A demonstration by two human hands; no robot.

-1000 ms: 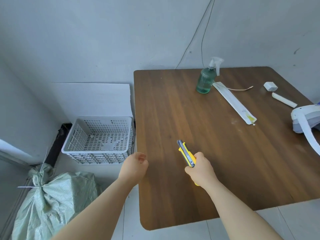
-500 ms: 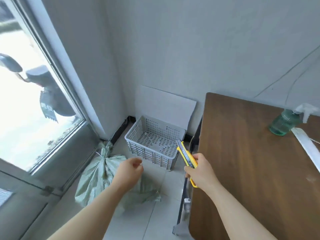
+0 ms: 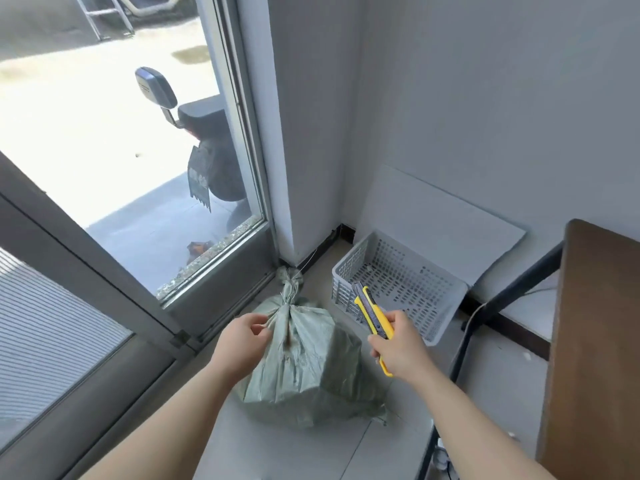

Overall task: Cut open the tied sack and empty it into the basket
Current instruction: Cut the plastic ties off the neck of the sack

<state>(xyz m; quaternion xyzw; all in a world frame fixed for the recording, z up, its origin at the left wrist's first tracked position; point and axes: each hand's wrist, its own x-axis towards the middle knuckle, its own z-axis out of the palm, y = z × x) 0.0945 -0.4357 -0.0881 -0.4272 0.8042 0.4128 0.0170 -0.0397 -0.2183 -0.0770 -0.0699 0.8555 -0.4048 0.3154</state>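
Note:
A pale green woven sack (image 3: 308,368) stands on the floor by the window, its neck tied off into a knot (image 3: 290,289) at the top. My left hand (image 3: 242,341) is at the sack's left shoulder, fingertips pinching the fabric or tie just below the neck. My right hand (image 3: 398,344) is closed around a yellow utility knife (image 3: 372,315), held to the right of the sack with its tip pointing up and left. A grey perforated plastic basket (image 3: 446,289) sits empty on the floor behind the knife.
A glass door and window frame (image 3: 145,282) run along the left. The brown table (image 3: 595,341) with its black leg (image 3: 464,348) stands at the right. A white board (image 3: 440,216) leans on the wall behind the basket.
My view has swung from the tabletop down to the floor corner. Both hands moved toward the sack; my left hand has reached its neck, and the knife stays in my right.

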